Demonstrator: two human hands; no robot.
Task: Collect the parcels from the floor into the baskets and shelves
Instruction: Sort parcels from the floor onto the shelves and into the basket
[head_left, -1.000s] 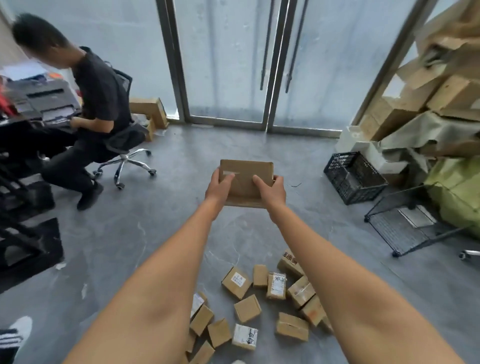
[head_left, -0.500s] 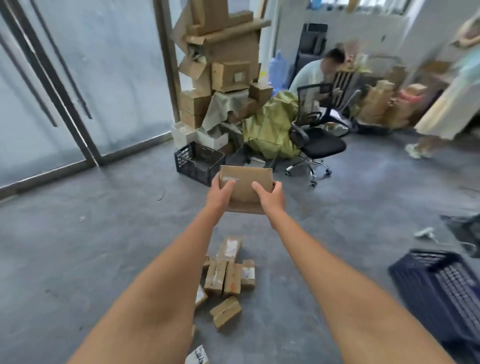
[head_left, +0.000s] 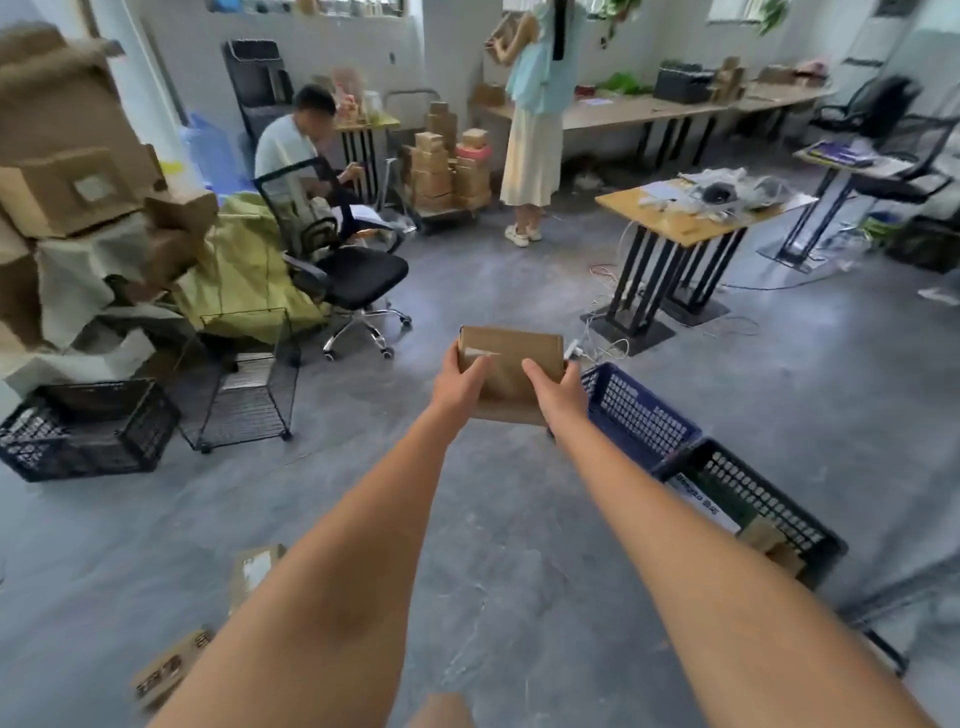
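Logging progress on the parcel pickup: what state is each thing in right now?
Brown cardboard parcel: held up off the floor.
Left hand: grips the parcel's left side.
Right hand: grips its right side.
Blue plastic basket: on floor, contents hidden.
Black plastic basket: holds parcels.
Black wire basket: upright, open-topped.

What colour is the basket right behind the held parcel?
Blue basket, seen in the head view.

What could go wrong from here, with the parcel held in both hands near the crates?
1. The parcel is gripped by the left hand and right hand at arm's length, so it hides the floor ahead; the blue crate sits right there and could be kicked.
2. Loose cables lie just past it and could snag a foot.
3. Parcels on the floor near the feet could be stepped on.
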